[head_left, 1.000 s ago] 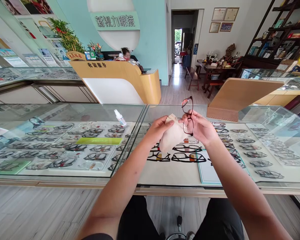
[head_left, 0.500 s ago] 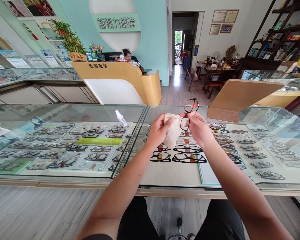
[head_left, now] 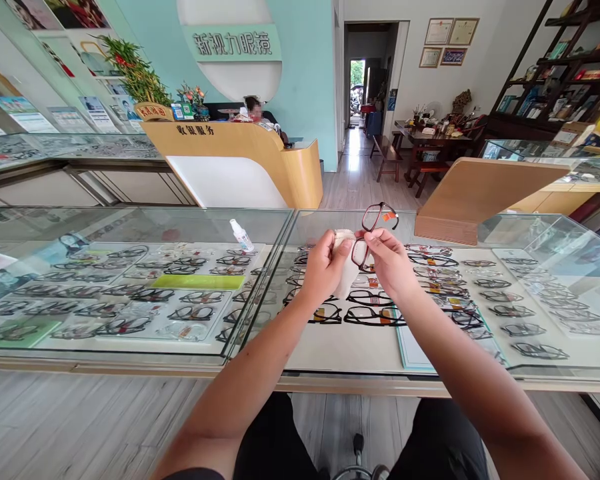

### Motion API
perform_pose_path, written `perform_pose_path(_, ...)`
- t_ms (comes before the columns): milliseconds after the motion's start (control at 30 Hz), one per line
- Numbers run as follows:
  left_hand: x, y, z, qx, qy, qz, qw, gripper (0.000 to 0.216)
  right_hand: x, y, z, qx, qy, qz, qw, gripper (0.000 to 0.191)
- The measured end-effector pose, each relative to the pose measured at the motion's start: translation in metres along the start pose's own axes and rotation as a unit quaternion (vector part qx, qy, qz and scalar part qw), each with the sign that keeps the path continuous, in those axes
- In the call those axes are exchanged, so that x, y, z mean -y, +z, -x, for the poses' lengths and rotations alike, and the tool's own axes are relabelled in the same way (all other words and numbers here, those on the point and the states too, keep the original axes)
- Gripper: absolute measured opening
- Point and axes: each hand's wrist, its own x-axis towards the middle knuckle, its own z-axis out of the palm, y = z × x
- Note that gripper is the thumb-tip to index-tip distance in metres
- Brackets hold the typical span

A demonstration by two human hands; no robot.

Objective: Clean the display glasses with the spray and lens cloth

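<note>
Above the glass display case, my right hand (head_left: 387,257) pinches a pair of dark red-rimmed eyeglasses (head_left: 371,217) near the middle of the frame. The glasses are turned on end, one lens above the other, with an orange sticker on the upper lens. My left hand (head_left: 327,259) is closed on a cream-coloured cloth (head_left: 347,272), which hangs down from the fingers. The cloth's upper edge is close against the lower lens; whether it wraps the rim I cannot tell. Fingers hide part of both the cloth and the glasses.
Rows of eyeglasses (head_left: 377,316) lie inside the glass case below my hands. A white spray bottle (head_left: 241,236) stands on the glass to the left. At the right rear a brown board-like stand (head_left: 485,193) leans up. Behind a wooden counter (head_left: 303,175) sits a person.
The glasses have shifted slightly left and turned, and my right hand has moved left with them. My left hand has moved a little right, and the cloth looks more bunched.
</note>
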Motion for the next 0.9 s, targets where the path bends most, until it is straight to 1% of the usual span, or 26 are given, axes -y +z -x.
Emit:
perform_pose_path(100, -0.001, 0.003, 0.004, 0.026, 0.006, 0.003, 1.000, 0.047, -0.004, 0.000, 0.000, -0.014, -0.015, 0.016, 1.000, 0.036)
perform_pose_path(200, -0.003, 0.003, 0.006, 0.033, 0.019, 0.007, 0.999, 0.044, -0.006, 0.001, 0.000, -0.026, -0.038, 0.023, 0.999, 0.036)
perform_pose_path(300, -0.006, 0.002, 0.008, 0.043, 0.033, -0.008, 0.999, 0.041, -0.008, 0.000, 0.000, -0.034, -0.044, 0.026, 0.998, 0.037)
perform_pose_path(367, -0.009, 0.001, 0.009, 0.074, 0.045, -0.009, 0.996, 0.039, -0.008, -0.001, -0.001, -0.035, -0.042, 0.029, 0.998, 0.037)
perform_pose_path(433, -0.011, 0.000, 0.009, 0.108, 0.051, 0.016, 0.993, 0.039, -0.009, -0.002, -0.001, -0.030, -0.040, 0.032, 0.998, 0.036)
perform_pose_path(467, -0.012, -0.001, 0.008, 0.115, 0.048, 0.033, 0.992, 0.042, -0.009, -0.003, -0.001, -0.026, -0.039, 0.032, 0.998, 0.035)
perform_pose_path(567, -0.011, -0.001, 0.006, 0.089, 0.017, 0.058, 0.994, 0.051, -0.009, -0.003, -0.001, -0.014, -0.038, 0.028, 0.999, 0.033)
perform_pose_path(600, -0.011, -0.001, 0.004, 0.083, 0.005, 0.066, 0.994, 0.051, -0.010, -0.002, -0.001, -0.009, -0.039, 0.026, 0.999, 0.032)
perform_pose_path(667, -0.010, 0.000, 0.002, 0.090, -0.027, 0.105, 0.990, 0.048, -0.010, -0.002, 0.000, 0.000, -0.042, 0.025, 0.999, 0.031)
perform_pose_path(733, -0.010, 0.001, -0.001, 0.108, -0.069, 0.171, 0.977, 0.050, -0.011, -0.001, 0.000, 0.006, -0.040, 0.025, 0.999, 0.032)
perform_pose_path(800, -0.009, 0.000, -0.003, 0.119, -0.116, 0.227, 0.960, 0.057, -0.010, 0.000, 0.001, 0.013, -0.029, 0.019, 0.999, 0.032)
perform_pose_path(900, -0.007, -0.003, -0.005, 0.128, -0.167, 0.263, 0.942, 0.063, -0.006, 0.003, 0.003, 0.029, -0.014, 0.005, 0.999, 0.033)
